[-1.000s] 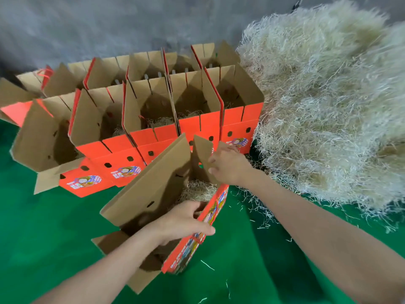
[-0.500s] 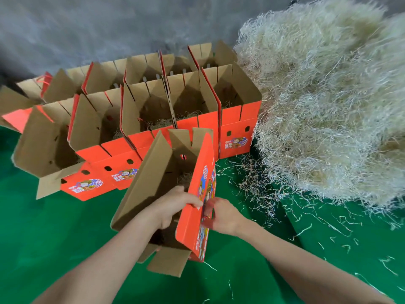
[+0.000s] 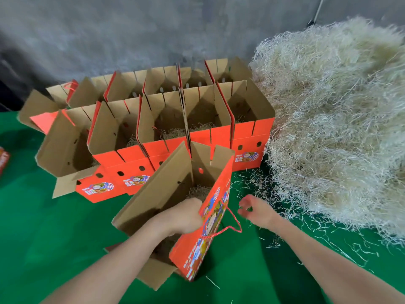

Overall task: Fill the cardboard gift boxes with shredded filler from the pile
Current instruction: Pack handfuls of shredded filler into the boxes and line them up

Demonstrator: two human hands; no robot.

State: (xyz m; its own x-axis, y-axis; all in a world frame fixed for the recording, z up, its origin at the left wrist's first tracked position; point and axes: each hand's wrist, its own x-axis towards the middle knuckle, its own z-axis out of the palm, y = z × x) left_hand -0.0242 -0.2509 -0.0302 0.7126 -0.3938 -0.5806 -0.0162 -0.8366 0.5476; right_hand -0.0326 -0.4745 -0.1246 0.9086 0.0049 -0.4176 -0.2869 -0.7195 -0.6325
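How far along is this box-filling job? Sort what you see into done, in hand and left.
Done: the front-row boxes show filler at the bottom. In hand: the left hand grips the near box by its printed wall; filler lies inside it, and the right hand hovers beside it, holding nothing. Left: the back row hides its insides, so that is uncertain; a big pile lies to the right.

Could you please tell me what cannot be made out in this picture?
Head view:
Left hand: fingertips hidden behind printed wall of near box.
Back-row boxes: contents hidden by front flaps.
Filler pile: cut off at right edge.
Red object, left edge: cut off, unidentifiable.
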